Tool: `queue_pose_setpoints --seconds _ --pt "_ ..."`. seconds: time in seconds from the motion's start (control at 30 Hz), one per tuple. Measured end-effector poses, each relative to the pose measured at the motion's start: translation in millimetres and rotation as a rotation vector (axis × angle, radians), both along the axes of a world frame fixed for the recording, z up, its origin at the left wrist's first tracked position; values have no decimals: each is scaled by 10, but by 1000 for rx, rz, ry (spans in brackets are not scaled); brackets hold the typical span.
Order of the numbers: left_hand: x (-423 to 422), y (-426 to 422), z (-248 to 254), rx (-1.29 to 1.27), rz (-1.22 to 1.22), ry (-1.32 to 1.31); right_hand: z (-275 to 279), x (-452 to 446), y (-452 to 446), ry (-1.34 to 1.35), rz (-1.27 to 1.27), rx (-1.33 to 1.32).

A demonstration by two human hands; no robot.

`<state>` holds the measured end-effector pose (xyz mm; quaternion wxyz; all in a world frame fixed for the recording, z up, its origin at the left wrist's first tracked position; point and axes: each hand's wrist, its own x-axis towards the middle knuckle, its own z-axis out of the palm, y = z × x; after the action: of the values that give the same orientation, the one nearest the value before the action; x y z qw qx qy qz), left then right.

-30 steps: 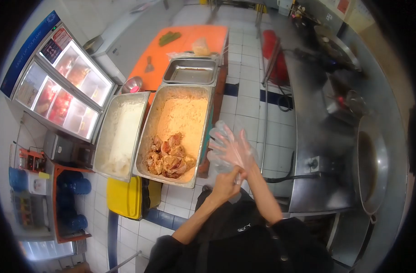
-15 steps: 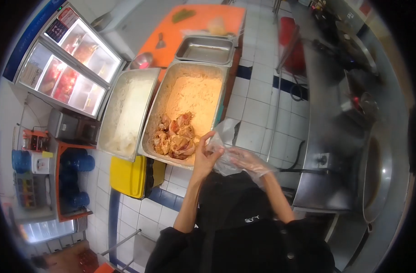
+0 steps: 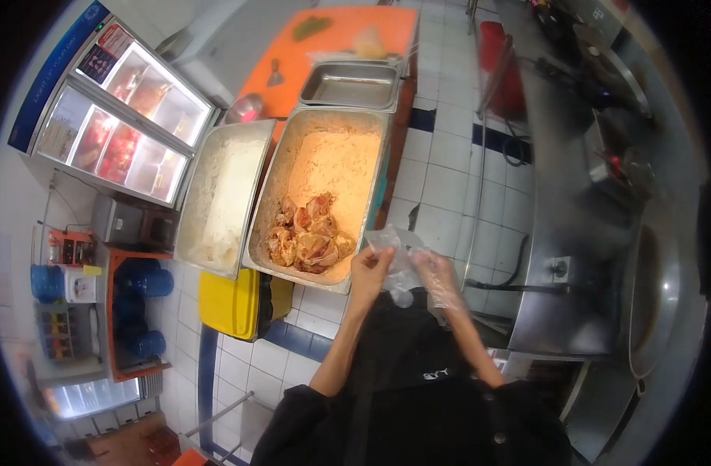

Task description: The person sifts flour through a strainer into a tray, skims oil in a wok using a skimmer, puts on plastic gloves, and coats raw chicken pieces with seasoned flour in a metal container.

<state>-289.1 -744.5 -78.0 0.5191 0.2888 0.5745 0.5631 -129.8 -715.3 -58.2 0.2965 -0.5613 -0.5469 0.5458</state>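
Note:
My left hand [image 3: 371,270] is bare and pinches a clear plastic glove [image 3: 404,279] in front of my dark apron. A thin clear glove covers my right hand [image 3: 436,278], which is closed on the other side of the loose plastic. Just beyond my left hand stands a deep metal pan [image 3: 256,225] of orange breading mix [image 3: 332,159]. Coated raw chicken pieces [image 3: 313,237] are heaped at its near end. Left of it is a second metal pan [image 3: 186,210], with white flour [image 3: 230,194] inside.
A shallow metal tray [image 3: 349,85] and an orange table [image 3: 262,97] with a metal bowl [image 3: 244,109] lie farther off. Below the pans is a yellow-lidded bin [image 3: 230,303]. A steel counter [image 3: 554,311] with a large wok [image 3: 655,287] runs along the right. A lit fridge [image 3: 126,109] stands at left.
Both hands have shifted slightly down and to the right, away from the pan. The loose glove is drawn out between them, and its lower part now hangs down.

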Motion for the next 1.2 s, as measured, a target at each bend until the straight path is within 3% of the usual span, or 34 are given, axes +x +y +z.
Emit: queue_pose_setpoints --seconds 0.07,0.13,0.17,0.23,0.37,0.47,0.57,0.7,0.77,0.87,0.97,1.1,1.2 --pt "-9 25 9 113 5 56 127 -8 -20 -6 -24 54" --pt "-68 12 25 50 -137 176 292 -85 -51 -22 -27 418" --pt "-96 12 -13 48 -135 172 382 -112 -64 -25 -24 415" --pt "-127 13 -75 -96 -284 2 509 -144 -90 139 251 228" --pt "-73 13 98 63 -231 52 150 -140 -64 -49 116 265" --pt "-31 6 146 113 -178 23 12 -144 -36 125 25 244" --pt "-184 -29 -12 26 -297 170 28 -205 -96 3 9 243" --pt "-114 -30 65 105 -153 73 192 -190 -78 -70 179 98" --pt "-118 -34 56 137 -111 38 241 -262 -111 7 241 312" --pt "-183 -29 -41 150 -163 76 564 -365 -147 -75 350 183" --pt "-206 -22 -97 123 -162 2 397 -396 -159 -76 408 261" --pt "-201 -69 52 70 -156 -11 403 -372 -131 -139 428 189" --pt "-182 -104 20 55 -153 38 401 -435 -150 61 244 236"
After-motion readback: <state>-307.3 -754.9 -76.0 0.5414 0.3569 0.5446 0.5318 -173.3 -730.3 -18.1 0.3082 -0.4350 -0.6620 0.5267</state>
